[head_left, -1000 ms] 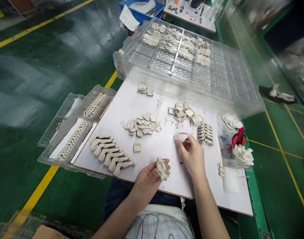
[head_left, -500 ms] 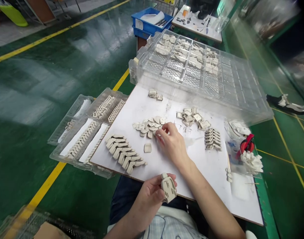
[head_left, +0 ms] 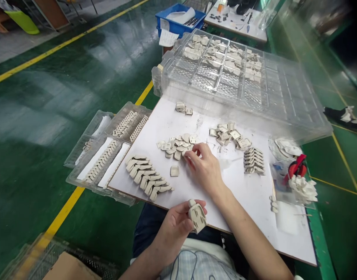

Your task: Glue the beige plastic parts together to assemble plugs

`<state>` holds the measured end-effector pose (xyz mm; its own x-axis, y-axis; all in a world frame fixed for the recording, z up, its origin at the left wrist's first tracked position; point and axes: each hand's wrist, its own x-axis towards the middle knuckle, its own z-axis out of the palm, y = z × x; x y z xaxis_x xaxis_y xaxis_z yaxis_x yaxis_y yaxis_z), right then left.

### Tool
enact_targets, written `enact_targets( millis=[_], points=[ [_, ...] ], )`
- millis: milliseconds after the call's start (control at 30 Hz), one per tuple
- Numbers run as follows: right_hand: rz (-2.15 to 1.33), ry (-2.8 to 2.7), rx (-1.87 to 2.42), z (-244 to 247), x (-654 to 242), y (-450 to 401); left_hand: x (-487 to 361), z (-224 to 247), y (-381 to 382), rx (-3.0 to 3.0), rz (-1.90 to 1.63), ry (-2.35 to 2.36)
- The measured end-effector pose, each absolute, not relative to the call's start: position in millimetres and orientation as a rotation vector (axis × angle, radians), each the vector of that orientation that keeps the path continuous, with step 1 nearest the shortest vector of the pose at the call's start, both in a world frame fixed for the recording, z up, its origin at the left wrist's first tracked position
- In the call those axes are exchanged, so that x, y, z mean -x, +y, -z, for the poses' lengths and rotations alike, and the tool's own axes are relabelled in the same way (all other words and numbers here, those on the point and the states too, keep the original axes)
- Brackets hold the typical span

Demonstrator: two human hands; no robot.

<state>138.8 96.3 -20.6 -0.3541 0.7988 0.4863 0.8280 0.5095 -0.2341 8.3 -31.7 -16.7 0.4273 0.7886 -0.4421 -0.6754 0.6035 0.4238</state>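
Close to the table's front edge, my left hand (head_left: 175, 229) grips a beige plastic part (head_left: 197, 218) with a slotted, recessed face and a rounded knob on top. Out over the white tabletop, my right hand (head_left: 204, 167) has its thumb and fingers drawn together at the right edge of a pile of small beige plates (head_left: 178, 146). What lies between those fingertips is hidden. A single square beige plate (head_left: 174, 171) rests just left of that hand. A row of bent beige parts (head_left: 147, 177) leans in a line at the left front.
A clear compartment tray (head_left: 225, 83) with beige parts stands across the table's back. Another beige pile (head_left: 229, 134) and a stacked row (head_left: 253, 160) lie right of centre. Red-handled tape dispenser (head_left: 296, 169) sits at right; filled clear trays (head_left: 99, 159) extend off the left edge.
The camera view has shifted slightly. Both hands keep nearly the same pose, the left with the slotted part and the right at the edge of the pile.
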Motion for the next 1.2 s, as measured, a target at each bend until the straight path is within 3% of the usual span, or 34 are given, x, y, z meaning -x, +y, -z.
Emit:
enact_targets(
  millis=[133, 367, 467, 933, 1100, 1200],
  points=[
    [-0.121, -1.933, 1.282, -0.2, -149.0, 70.6, -7.9, 15.3, -30.0, -0.172, -0.945, 0.663],
    [-1.24, -0.953, 1.411, -3.0, -167.5, 4.5, -7.1, 20.1, -22.1, -0.379, -1.016, 0.71],
    [-1.483, -0.67, 1.354, 4.5, -164.0, -13.4, -11.3, 22.2, -19.5, -0.441, -0.981, 0.649],
    [-1.462, -0.165, 1.287, 3.4, -148.8, -26.0, -29.5, 22.0, -21.6, -0.534, -0.968, 0.662],
    [-1.393, -0.444, 1.3, 10.3, -155.1, -30.2, -31.9, 24.8, -20.3, -0.454, -0.955, 0.663],
    [-0.999, -0.809, 1.45, 11.2, -187.9, -32.0, -29.7, 29.1, -19.2, -0.384, -0.976, 0.701]
  ],
)
